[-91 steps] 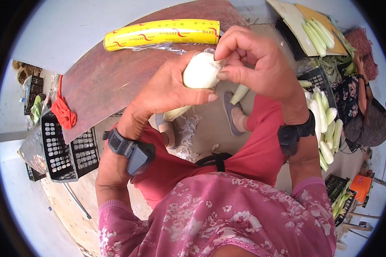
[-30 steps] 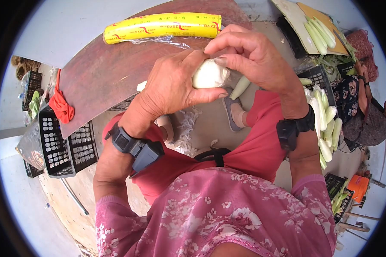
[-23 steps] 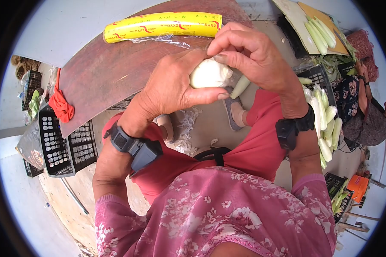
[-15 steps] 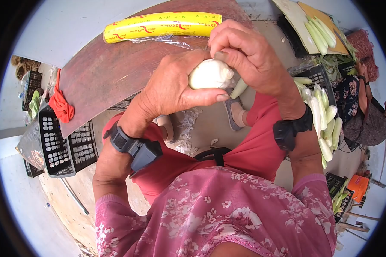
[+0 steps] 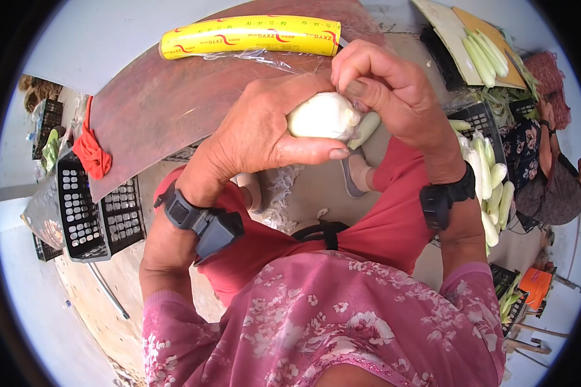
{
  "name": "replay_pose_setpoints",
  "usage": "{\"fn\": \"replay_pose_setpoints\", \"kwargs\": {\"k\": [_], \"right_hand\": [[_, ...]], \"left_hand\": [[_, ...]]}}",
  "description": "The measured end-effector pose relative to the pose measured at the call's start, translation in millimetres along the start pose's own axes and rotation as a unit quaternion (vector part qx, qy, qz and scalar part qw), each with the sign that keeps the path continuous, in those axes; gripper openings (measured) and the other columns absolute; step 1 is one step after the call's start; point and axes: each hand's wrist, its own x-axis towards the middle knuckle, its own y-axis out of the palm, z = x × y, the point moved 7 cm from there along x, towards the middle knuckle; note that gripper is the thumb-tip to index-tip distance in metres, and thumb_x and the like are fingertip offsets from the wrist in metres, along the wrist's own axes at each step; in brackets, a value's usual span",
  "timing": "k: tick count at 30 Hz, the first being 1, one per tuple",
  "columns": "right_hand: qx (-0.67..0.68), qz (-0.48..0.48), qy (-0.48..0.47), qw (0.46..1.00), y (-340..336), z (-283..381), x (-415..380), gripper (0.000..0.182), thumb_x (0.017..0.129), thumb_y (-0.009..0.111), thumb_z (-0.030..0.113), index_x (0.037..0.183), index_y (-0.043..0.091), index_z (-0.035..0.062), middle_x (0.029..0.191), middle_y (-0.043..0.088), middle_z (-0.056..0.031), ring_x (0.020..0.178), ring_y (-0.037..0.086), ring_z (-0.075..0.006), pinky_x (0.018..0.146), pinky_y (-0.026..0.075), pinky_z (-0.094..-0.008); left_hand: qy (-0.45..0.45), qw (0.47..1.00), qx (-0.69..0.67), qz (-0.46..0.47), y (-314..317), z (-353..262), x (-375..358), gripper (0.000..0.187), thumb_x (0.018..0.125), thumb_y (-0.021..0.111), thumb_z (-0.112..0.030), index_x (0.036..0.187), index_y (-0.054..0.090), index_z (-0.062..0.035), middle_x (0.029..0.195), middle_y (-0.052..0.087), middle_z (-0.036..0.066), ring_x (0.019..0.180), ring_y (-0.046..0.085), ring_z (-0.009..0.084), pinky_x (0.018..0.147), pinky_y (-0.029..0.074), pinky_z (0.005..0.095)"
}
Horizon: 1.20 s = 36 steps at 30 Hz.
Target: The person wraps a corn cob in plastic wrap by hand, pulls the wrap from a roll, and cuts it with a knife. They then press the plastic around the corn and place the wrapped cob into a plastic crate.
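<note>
Head view, all placed against the reddish-brown board (image 5: pixel 168 109) lying tilted ahead of the knees. Just off the board's near right edge, held in the air over the lap: a pale, cream-white rounded ear of peeled corn (image 5: pixel 321 116) under clear film. Left hand (image 5: pixel 265 132) wrapped around it from the board side, fingers curled close, thumb pressed along the underside. Right hand (image 5: pixel 394 97) at the ear's far end, fingertips pinched narrow on a bit of clear film or the tip itself; which of the two, too small to tell. On the board's far edge, a long yellow roll of cling film (image 5: pixel 252 44), a loose clear sheet (image 5: pixel 277 61) trailing from it toward the hands. Draped over the board's left edge, a red cloth (image 5: pixel 91 155); below that edge, black plastic crates (image 5: pixel 97 216). Well right of the board, a heap of pale peeled corn ears (image 5: pixel 490 187) and another person's patterned sleeve (image 5: pixel 526 142).

Likely trouble: film tearing or bunching under too hard a pinch; ear slipping through the left palm if the thumb eases, dropping past the red trousers (image 5: pixel 342 238) to the littered floor; trailing sheet tugging the roll off the far edge.

Room: open air between board edge and lap, enough for turning the ear; tight to the right, near the corn heap; board surface mostly bare on the near side.
</note>
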Motion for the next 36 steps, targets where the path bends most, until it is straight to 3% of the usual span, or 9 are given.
{"fn": "replay_pose_setpoints", "kwargs": {"k": [3,6,9,15,22,27,30,33,36], "right_hand": [[0.021,-0.060,0.056,0.996,-7,3,0,0.009,0.091,0.059,0.003,0.098,0.065,0.0018,0.082,0.055,0.0006,0.074,0.050,-0.0077,0.068,0.041,-0.0223],[-0.045,-0.012,-0.072,0.996,-5,16,5,0.013,0.090,0.062,0.004,0.102,0.068,0.0042,0.088,0.060,0.0003,0.078,0.053,-0.0078,0.068,0.041,-0.0225],[-0.060,0.024,-0.052,0.997,0,20,4,0.011,0.084,0.067,0.001,0.094,0.068,-0.0005,0.095,0.056,-0.0050,0.084,0.054,-0.0127,0.071,0.044,-0.0238],[-0.126,0.060,-0.060,0.988,8,31,8,0.011,0.078,0.071,0.003,0.089,0.068,0.0015,0.089,0.056,-0.0049,0.080,0.053,-0.0147,0.069,0.043,-0.0255],[-0.125,0.091,-0.047,0.987,13,26,6,0.009,0.077,0.070,0.002,0.083,0.063,0.0023,0.087,0.054,-0.0044,0.076,0.052,-0.0153,0.066,0.041,-0.0277],[-0.165,0.131,-0.029,0.977,21,21,3,0.010,0.076,0.066,-0.001,0.081,0.058,0.0029,0.084,0.050,-0.0047,0.074,0.050,-0.0178,0.067,0.041,-0.0302],[-0.243,0.097,-0.075,0.962,23,9,-3,0.005,0.084,0.064,0.009,0.083,0.060,0.0064,0.082,0.054,-0.0047,0.076,0.056,-0.0210,0.067,0.043,-0.0332],[-0.257,0.064,-0.083,0.961,23,6,-4,0.009,0.082,0.063,0.010,0.079,0.054,0.0071,0.081,0.051,-0.0075,0.075,0.054,-0.0263,0.068,0.043,-0.0376],[-0.203,0.076,-0.036,0.976,16,10,-7,0.012,0.080,0.061,-0.001,0.082,0.050,0.0048,0.090,0.047,-0.0076,0.081,0.048,-0.0239,0.074,0.040,-0.0337]], "left_hand": [[0.000,1.000,0.009,-0.002,0,0,-2,0.058,0.070,0.079,-0.044,0.111,0.062,-0.0068,0.091,0.067,0.015,0.083,0.066,0.0361,0.073,0.053,0.0398],[-0.036,0.999,-0.020,0.025,5,6,-3,0.056,0.070,0.078,-0.046,0.107,0.062,-0.0058,0.087,0.066,0.014,0.079,0.065,0.0358,0.070,0.052,0.0402],[-0.037,0.998,-0.048,0.028,9,7,-3,0.055,0.070,0.078,-0.046,0.103,0.063,-0.0044,0.082,0.065,0.014,0.076,0.064,0.0354,0.067,0.050,0.0406],[-0.001,0.998,-0.041,0.045,15,4,-2,0.054,0.071,0.078,-0.046,0.101,0.063,-0.0037,0.083,0.065,0.014,0.075,0.063,0.0363,0.067,0.050,0.0405],[0.000,0.997,-0.033,0.064,22,4,-4,0.054,0.072,0.077,-0.047,0.101,0.064,-0.0038,0.085,0.066,0.015,0.076,0.064,0.0370,0.068,0.050,0.0418],[-0.037,0.990,0.001,0.136,33,12,-8,0.056,0.069,0.081,-0.043,0.104,0.064,-0.0035,0.090,0.068,0.015,0.082,0.065,0.0356,0.074,0.051,0.0387],[-0.032,0.989,0.021,0.145,36,16,-8,0.056,0.069,0.081,-0.043,0.105,0.064,-0.0035,0.090,0.068,0.016,0.082,0.065,0.0365,0.074,0.051,0.0388],[-0.036,0.990,0.021,0.132,32,18,-6,0.058,0.067,0.082,-0.043,0.105,0.064,-0.0035,0.090,0.067,0.016,0.082,0.064,0.0366,0.073,0.050,0.0389],[-0.036,0.995,0.007,0.096,26,16,-3,0.055,0.068,0.081,-0.046,0.100,0.064,-0.0035,0.085,0.066,0.016,0.079,0.064,0.0369,0.071,0.051,0.0405]]}}
